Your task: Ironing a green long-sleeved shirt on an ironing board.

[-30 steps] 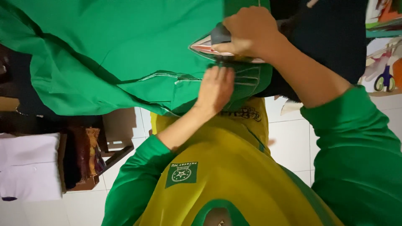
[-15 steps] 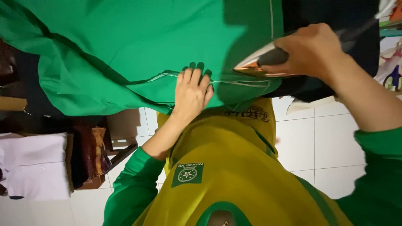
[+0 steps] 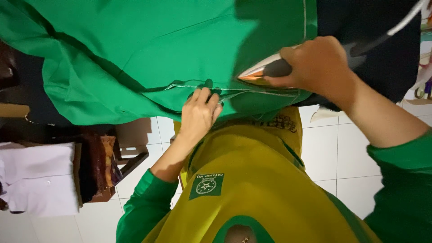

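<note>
Your right hand (image 3: 321, 63) is closed around the handle of the clothes iron (image 3: 265, 72), whose shiny pointed tip faces your left and sits on the green garment (image 3: 135, 49), just above the stitched hem (image 3: 252, 92). Your left hand (image 3: 200, 112) lies on the same cloth near that hem, fingers (image 3: 204, 96) curled into the fabric and pinching it rather than lying flat; that grip is closed on the cloth. The garment is spread over the dark bench (image 3: 378, 40), with its lower edge hanging off towards you.

The main risk, as I judge it, is heat near your left fingertips: the iron's tip points straight at them and stands near. If you slide the iron along the hem without moving that hand away, you could burn them. The folded ridge of cloth (image 3: 81, 85) at your left is loose, and tugging the hem could drag a crease under the soleplate and press it in. The white power cord (image 3: 405, 20) runs off at the upper right; it could snag on the bench edge and jerk the iron. Holding the iron in one spot could also scorch the fabric.
</note>
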